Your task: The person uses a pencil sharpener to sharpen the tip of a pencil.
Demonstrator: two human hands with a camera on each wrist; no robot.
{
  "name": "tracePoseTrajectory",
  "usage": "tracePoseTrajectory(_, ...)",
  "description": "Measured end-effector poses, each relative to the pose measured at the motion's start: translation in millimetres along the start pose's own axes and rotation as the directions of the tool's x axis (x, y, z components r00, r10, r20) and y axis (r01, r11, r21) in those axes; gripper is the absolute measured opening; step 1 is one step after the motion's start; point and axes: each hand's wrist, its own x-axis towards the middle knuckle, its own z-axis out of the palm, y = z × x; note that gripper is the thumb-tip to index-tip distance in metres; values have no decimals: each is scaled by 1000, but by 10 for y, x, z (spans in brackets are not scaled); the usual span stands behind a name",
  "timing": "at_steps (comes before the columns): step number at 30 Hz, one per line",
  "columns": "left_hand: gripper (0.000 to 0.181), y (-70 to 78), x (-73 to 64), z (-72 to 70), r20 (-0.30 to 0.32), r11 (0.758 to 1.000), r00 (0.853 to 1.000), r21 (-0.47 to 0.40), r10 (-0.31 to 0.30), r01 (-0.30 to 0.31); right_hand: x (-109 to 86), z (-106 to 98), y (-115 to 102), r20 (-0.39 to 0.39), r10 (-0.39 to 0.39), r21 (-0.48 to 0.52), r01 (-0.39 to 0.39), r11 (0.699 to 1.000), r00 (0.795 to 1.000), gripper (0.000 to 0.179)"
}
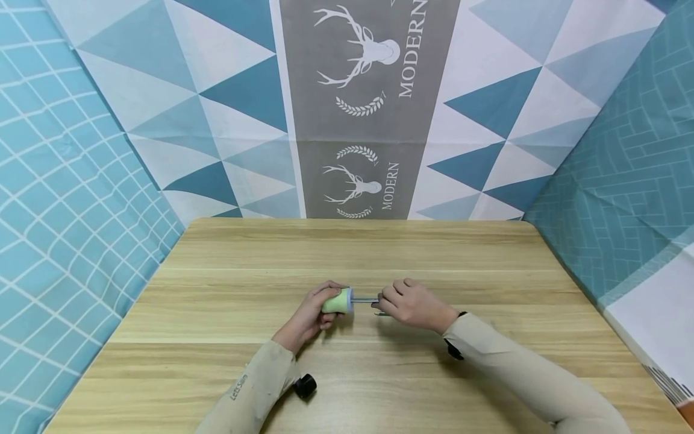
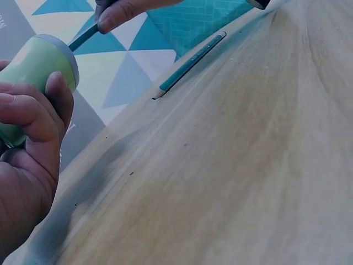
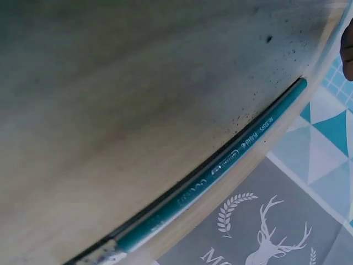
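In the head view my left hand (image 1: pixel 312 310) grips a pale green pencil sharpener (image 1: pixel 337 301) with a light blue rim, laid sideways, its rim facing right. A slim pencil (image 1: pixel 364 299) runs straight from the rim to my right hand (image 1: pixel 412 306), whose fingers pinch its other end. The left wrist view shows the left hand (image 2: pixel 33 127) curled round the sharpener (image 2: pixel 41 61), with the held pencil (image 2: pixel 84 37) at its rim; the tip inside is hidden. A second, teal pencil (image 3: pixel 215 171) lies on the table, mostly hidden by the right hand in the head view.
The wooden table (image 1: pixel 228 253) extends on every side of the hands. Small dark specks (image 3: pixel 269 39) dot its surface near the lying pencil. Patterned cloth (image 1: pixel 352 120) hangs behind the table, and a white surface (image 1: pixel 656 325) borders it at right.
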Motion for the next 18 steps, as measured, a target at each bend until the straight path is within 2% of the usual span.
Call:
tracePoseTrajectory(7,17,-1,6,-10,-16,1000,1000,-1,7,-7,42,31,-2,23,-19,23,18,1000,1000,32)
tracePoseTrajectory(13,17,-10,10,-17,-26,1000,999,-1,18,-18,56,71,-6,23,29,158,-32,987,999,39)
tracePoseTrajectory(16,17,-9,8,-17,-31,1000,999,0,19,-19,59,84,-16,70,88,279,-104,955,994,40)
tracePoseTrajectory(18,17,-8,6,-17,-37,1000,999,1,17,-17,69,76,-18,133,139,392,-181,902,981,37)
